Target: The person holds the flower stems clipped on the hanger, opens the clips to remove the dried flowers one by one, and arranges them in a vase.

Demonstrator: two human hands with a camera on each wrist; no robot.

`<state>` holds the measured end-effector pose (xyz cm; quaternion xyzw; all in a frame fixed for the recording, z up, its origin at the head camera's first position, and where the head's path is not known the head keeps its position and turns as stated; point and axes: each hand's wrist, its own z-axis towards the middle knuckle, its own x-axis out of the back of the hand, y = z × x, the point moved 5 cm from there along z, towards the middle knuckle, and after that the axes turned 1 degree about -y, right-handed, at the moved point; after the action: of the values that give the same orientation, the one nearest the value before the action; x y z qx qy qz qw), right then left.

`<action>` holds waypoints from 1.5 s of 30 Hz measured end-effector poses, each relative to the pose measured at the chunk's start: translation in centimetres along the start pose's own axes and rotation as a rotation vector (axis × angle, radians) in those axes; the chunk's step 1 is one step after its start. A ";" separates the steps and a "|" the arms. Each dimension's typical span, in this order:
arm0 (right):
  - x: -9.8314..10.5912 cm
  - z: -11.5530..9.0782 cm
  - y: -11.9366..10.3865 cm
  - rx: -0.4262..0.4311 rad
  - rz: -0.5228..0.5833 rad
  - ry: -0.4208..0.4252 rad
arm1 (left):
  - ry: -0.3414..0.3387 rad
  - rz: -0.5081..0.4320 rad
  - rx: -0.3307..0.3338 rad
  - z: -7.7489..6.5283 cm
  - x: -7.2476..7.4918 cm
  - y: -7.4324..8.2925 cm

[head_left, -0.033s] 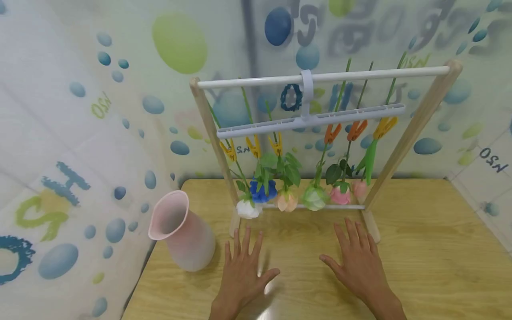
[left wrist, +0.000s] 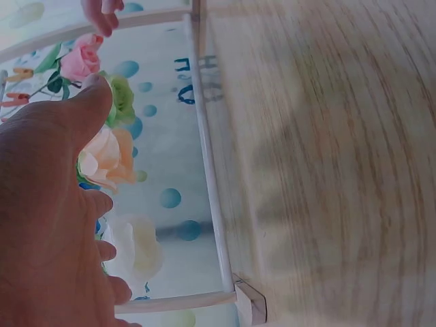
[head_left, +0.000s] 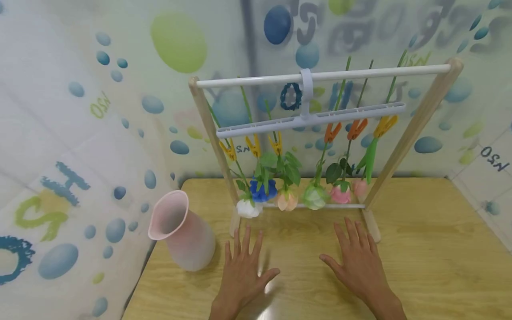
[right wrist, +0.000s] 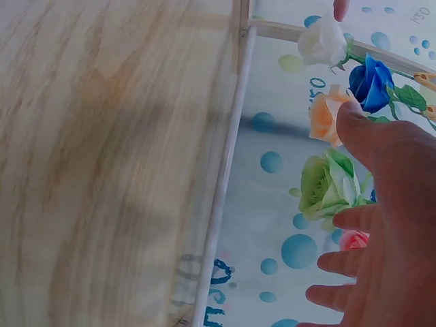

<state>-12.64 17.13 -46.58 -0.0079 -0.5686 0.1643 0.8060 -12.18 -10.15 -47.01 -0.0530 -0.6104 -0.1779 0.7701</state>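
Observation:
My left hand (head_left: 244, 271) is spread with straight fingers over the table, between the vase and the rack's front, holding nothing. My right hand (head_left: 358, 262) is likewise spread, near the rack's right foot. Beyond both hands, artificial flowers hang heads down from a grey hanger (head_left: 312, 119) by yellow and orange clips. From left to right come a white rose (head_left: 249, 209), a blue rose (head_left: 263, 191), a peach rose (head_left: 286, 201), a green rose (head_left: 315, 198), a pink rose (head_left: 340, 194) and a paler pink flower (head_left: 359, 187). A pink and white vase (head_left: 190, 244) stands left of my left hand.
The hanger hooks over the white top bar (head_left: 256, 81) of a rack with wooden side posts (head_left: 412, 129). A lower white bar (head_left: 344, 206) runs behind the flower heads. Patterned sheeting (head_left: 80, 146) encloses the wooden table (head_left: 432, 266) at the back and sides.

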 end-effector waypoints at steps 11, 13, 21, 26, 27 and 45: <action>0.2 -0.2 -0.2 -0.005 0.012 -0.009 | -0.019 -0.033 0.031 -0.2 0.4 0.0; 0.3 -0.3 -0.2 -0.015 0.019 -0.006 | -0.010 -0.067 0.041 -0.3 0.5 -0.1; 1.1 -0.9 0.4 -0.055 0.060 0.043 | 0.114 -0.174 0.067 -0.4 1.7 0.0; 2.2 -0.9 1.1 -0.092 0.085 0.119 | 0.251 -0.242 0.020 0.1 3.7 1.1; 2.5 -0.8 1.3 -0.096 0.089 0.147 | 0.277 -0.248 0.004 0.3 4.1 1.4; 7.1 5.3 5.0 -0.269 0.442 0.445 | 0.395 -0.565 -0.198 7.2 9.6 8.1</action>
<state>-16.63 22.87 -39.21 -0.2728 -0.3799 0.2526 0.8470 -14.25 -2.41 -34.87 0.0785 -0.4202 -0.4488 0.7847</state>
